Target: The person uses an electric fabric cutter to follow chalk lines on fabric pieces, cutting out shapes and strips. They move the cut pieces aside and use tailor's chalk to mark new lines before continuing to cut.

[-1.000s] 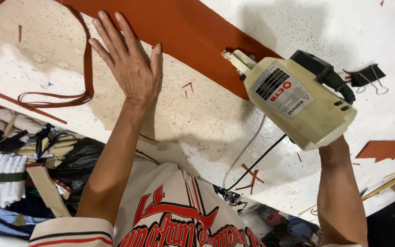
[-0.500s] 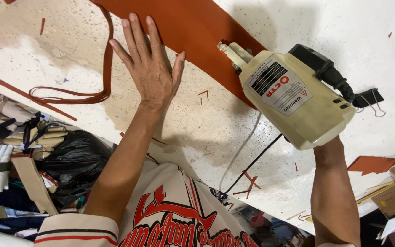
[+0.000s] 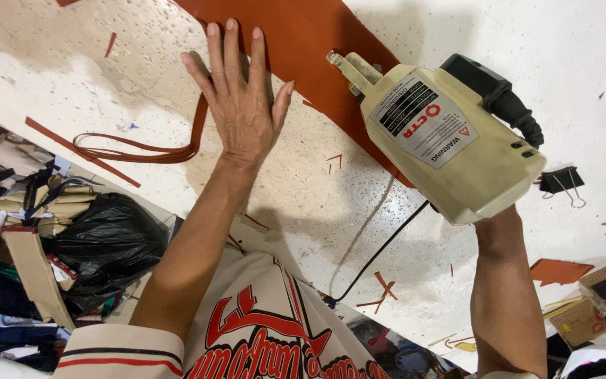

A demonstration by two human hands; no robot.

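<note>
Left hand (image 3: 241, 105) flat on rust sheet (image 3: 303, 35) edge; right grip hidden behind cutter (image 3: 450, 147).

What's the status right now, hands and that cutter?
Left hand flat, fingers spread, pressing the rust-brown sheet. Right hand hidden behind the cream electric cutter, which stands on the sheet's edge. Cut strip curls left of the hand; binder clip lies clear.

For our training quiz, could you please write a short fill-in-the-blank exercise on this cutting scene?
1. The left hand lies flat, fingers spread, on the ____ sheet.
2. The cream electric cutting machine has a ____ power cord.
3. A black binder clip lies on the ____ speckled table.

Missing words: orange; black; white
</note>
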